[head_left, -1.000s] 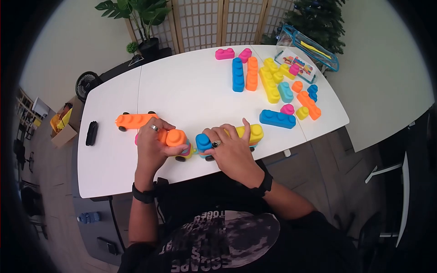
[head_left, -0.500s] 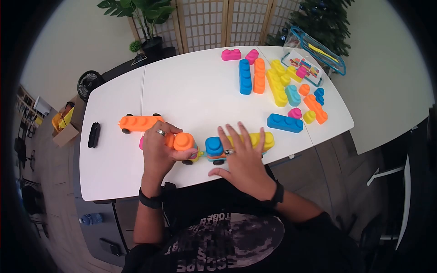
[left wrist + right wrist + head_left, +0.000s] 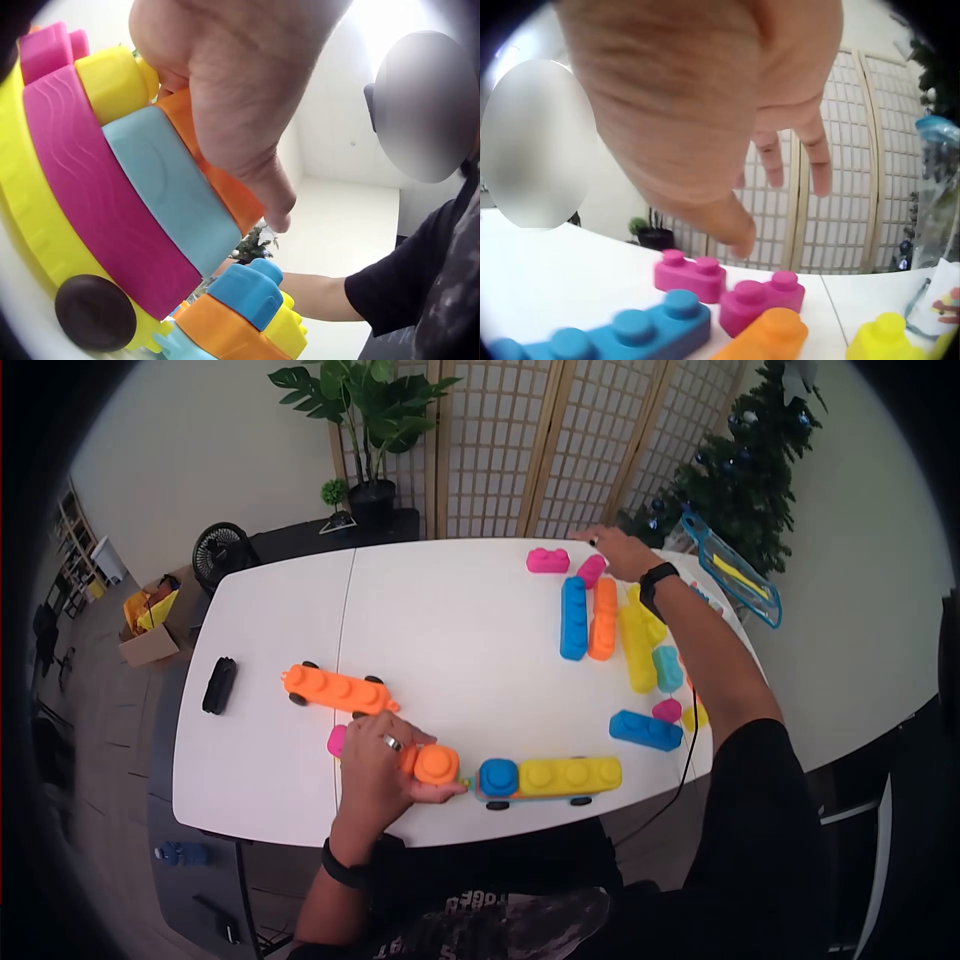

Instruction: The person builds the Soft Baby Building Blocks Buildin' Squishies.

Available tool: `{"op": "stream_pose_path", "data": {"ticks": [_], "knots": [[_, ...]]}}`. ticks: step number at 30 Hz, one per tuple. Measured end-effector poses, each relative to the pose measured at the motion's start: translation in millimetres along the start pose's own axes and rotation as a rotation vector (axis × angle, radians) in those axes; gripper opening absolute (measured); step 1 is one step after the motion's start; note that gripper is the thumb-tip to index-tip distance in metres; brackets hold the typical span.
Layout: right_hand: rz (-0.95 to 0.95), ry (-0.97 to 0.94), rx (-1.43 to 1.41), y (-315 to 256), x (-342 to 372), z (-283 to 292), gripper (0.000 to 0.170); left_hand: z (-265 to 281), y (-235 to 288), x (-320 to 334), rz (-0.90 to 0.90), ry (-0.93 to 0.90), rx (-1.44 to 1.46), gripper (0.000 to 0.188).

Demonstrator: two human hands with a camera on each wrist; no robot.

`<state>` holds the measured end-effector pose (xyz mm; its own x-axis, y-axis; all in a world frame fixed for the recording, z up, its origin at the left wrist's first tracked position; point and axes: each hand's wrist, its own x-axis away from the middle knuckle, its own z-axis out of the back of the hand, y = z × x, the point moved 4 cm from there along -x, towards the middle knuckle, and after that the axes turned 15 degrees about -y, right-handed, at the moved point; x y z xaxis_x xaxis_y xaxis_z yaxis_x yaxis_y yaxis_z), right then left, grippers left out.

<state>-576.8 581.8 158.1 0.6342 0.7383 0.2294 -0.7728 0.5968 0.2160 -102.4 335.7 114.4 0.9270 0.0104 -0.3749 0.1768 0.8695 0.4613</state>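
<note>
A black object (image 3: 220, 686) lies at nine o'clock on a white table (image 3: 480, 660), twelve being the far edge, with an orange wagon (image 3: 340, 691) on black wheels inward of it. A small pink piece (image 3: 337, 741) sits at ten o'clock from the person's left hand (image 3: 378, 772), which grips a stacked car (image 3: 437, 765) by the near edge, fingers curled round its orange top; the left wrist view shows teal, magenta and yellow layers beneath. At that hand's three o'clock stands a blue-and-yellow wagon (image 3: 570, 775), hitch beside hitch with the car, though whether they are locked cannot be told. Toward one o'clock, the right hand (image 3: 622, 552) stretches out at the far edge, its fingers straight and apart. From it, a pink block (image 3: 548, 560) lies at nine o'clock, a tilted pink block (image 3: 591, 570) at eight, a long blue block (image 3: 573, 618) at seven, a long yellow block (image 3: 637, 650) at six, and a blue-edged clear case (image 3: 735, 575) just past three.
</note>
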Motion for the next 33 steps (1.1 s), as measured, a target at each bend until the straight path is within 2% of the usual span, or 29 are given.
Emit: {"op": "stream_pose_path", "data": {"ticks": [4,10,13,14,17,18,21,23,24,25,26,27,28,30,31,33], "knots": [[-0.031,-0.261,-0.17,9,-60,-17,0.125,3,0,0,0.021,-0.058,0.035,0.08],[-0.204,-0.508,-0.126,25,-84,-41,0.113,5,1,-3,0.032,-0.084,0.007,0.076],[-0.138,-0.594,-0.127,41,-96,-53,0.094,3,-2,-2,0.005,-0.079,-0.006,0.077],[0.02,-0.563,-0.159,45,-99,-56,0.072,2,-3,-2,0.003,-0.081,-0.008,0.078],[0.024,-0.518,-0.224,44,-82,-46,0.06,1,-3,0,-0.013,-0.069,-0.012,0.082],[0.071,-0.455,-0.169,44,-74,-44,0.057,3,-3,-1,-0.022,-0.06,-0.015,0.084],[0.081,-0.183,-0.141,42,-52,-38,0.054,8,1,-4,-0.042,-0.089,-0.067,0.084],[0.165,0.014,-0.073,62,-47,-36,0.061,7,0,-4,-0.062,-0.041,-0.034,0.083],[0.099,0.08,-0.044,46,-31,-14,0.061,7,0,-3,-0.058,-0.028,-0.015,0.083],[0.085,0.121,0.044,31,-15,9,0.058,11,2,-5,-0.026,-0.029,0.024,0.069],[0.028,0.27,-0.113,10,9,28,0.053,9,2,-4,-0.037,-0.021,0.027,0.069],[0.088,0.287,-0.317,-6,29,43,0.049,8,0,-2,-0.027,-0.035,0.023,0.072],[0.051,0.185,-0.489,-39,55,65,0.044,8,-1,-2,-0.03,-0.039,0.017,0.075],[0.183,0.084,-0.62,-130,124,97,0.042,5,-1,-2,-0.054,-0.019,0.046,0.077],[0.265,-0.043,-0.637,-173,154,114,0.045,4,-2,-2,-0.054,-0.005,0.044,0.075],[0.511,0.103,-0.374,-224,193,98,0.052,3,-2,-2,-0.06,0.021,0.032,0.071]]}}
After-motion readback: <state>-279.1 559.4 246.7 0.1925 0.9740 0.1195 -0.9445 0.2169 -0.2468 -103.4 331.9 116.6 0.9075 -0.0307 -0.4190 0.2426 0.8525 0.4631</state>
